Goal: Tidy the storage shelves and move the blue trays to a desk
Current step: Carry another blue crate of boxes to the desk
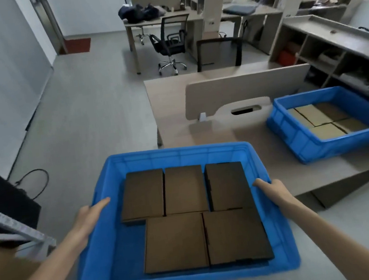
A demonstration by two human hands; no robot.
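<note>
I carry a blue tray (176, 154) in front of me, above the floor and just short of the desk. Several flat brown cardboard boxes (185, 188) lie inside it. My left hand (90, 213) grips its left rim and my right hand (272, 188) grips its right rim. A second blue tray (305, 143) with brown boxes (323, 120) stands on the desk (170, 109) at the right.
A beige divider panel (242, 90) crosses the desk. A metal shelf corner (15, 228) and a black cable (37, 183) are at my left. Office chairs (169, 41), further desks and cubby shelves (331, 56) stand behind.
</note>
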